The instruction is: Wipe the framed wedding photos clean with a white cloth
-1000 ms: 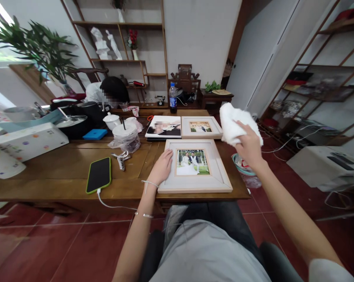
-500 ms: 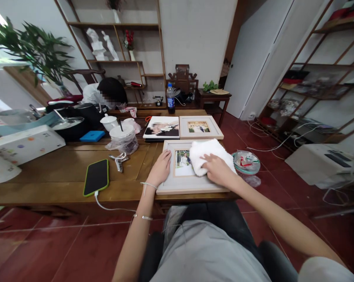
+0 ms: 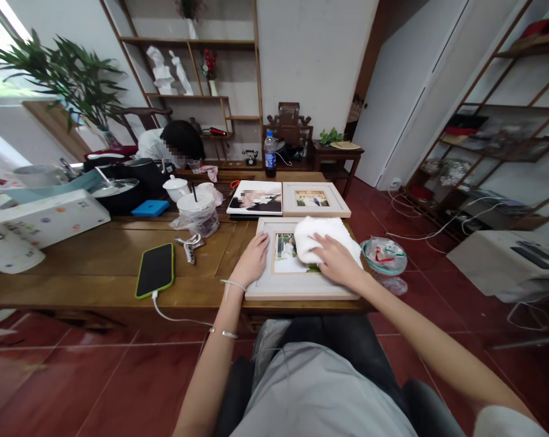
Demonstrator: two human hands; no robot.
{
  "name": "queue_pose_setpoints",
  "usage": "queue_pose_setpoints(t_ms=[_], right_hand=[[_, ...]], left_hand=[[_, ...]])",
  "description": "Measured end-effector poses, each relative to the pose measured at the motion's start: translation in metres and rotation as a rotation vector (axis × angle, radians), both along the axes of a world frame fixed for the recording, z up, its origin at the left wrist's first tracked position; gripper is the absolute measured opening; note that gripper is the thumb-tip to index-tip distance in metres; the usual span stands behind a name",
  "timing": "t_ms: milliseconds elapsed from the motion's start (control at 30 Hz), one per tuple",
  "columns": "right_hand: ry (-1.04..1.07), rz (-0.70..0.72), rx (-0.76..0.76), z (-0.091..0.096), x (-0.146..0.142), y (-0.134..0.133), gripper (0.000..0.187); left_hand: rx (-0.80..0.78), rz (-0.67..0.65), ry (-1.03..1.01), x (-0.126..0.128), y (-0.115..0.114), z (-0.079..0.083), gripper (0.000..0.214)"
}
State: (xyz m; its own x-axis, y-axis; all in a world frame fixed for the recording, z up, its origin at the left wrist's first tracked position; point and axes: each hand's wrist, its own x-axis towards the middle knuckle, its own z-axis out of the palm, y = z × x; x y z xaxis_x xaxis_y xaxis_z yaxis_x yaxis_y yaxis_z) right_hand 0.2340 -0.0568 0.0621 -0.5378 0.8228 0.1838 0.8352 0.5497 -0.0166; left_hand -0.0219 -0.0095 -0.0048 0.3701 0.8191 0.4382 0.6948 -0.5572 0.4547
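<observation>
A picture frame (image 3: 283, 288) with a pale wooden border and a wide light mat lies flat at the table's front edge. A photo (image 3: 284, 252) of people outdoors shows inside it, partly covered. My left hand (image 3: 254, 260) holds the frame's left edge, fingers close together and pointing away from me. A folded white cloth (image 3: 311, 227) lies on the frame's right half. My right hand (image 3: 336, 258) presses the cloth down, its fingers over the near part. Behind lie a second framed photo (image 3: 293, 203) and a white-covered photo album or board (image 3: 269, 207).
Left on the wooden table (image 3: 105, 288) are a charging phone (image 3: 155, 271), a silver clip-like object (image 3: 190, 246), a bagged cup (image 3: 197, 209) and a blue box (image 3: 150, 208). A cola bottle (image 3: 270, 155) stands behind. A bin (image 3: 384, 255) is at the right. Another person (image 3: 149, 145) bends low across the table.
My right hand has shifted slightly on the cloth, its fingers now more spread and further forward. The cloth has moved a little toward the frame's far side. My left hand stays on the edge.
</observation>
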Motion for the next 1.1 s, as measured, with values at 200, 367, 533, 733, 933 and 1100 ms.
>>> queue_pose_setpoints(t_ms=[200,367,533,733,933,1100], right_hand=[[-0.044,-0.070,0.115,0.003,0.000,0.067,0.049],[-0.129,-0.058,0.086,0.001,-0.002,0.061,0.046],[-0.168,-0.007,-0.002,0.010,-0.004,0.005,0.046],[-0.144,-0.006,-0.148,0.030,-0.017,-0.076,0.046],[-0.057,-0.030,-0.162,0.018,-0.017,-0.069,0.050],[0.041,-0.024,-0.072,0.011,-0.008,0.001,0.055]], left_hand=[[-0.011,0.001,0.021,-0.001,-0.001,0.002,0.043],[-0.004,0.005,0.022,-0.001,0.000,0.000,0.042],[0.003,0.004,0.009,0.000,0.000,-0.001,0.042],[0.008,0.011,0.010,0.000,0.000,-0.002,0.042],[0.011,0.004,0.013,0.000,0.000,-0.002,0.042],[0.009,-0.015,0.023,-0.001,0.000,0.000,0.042]])
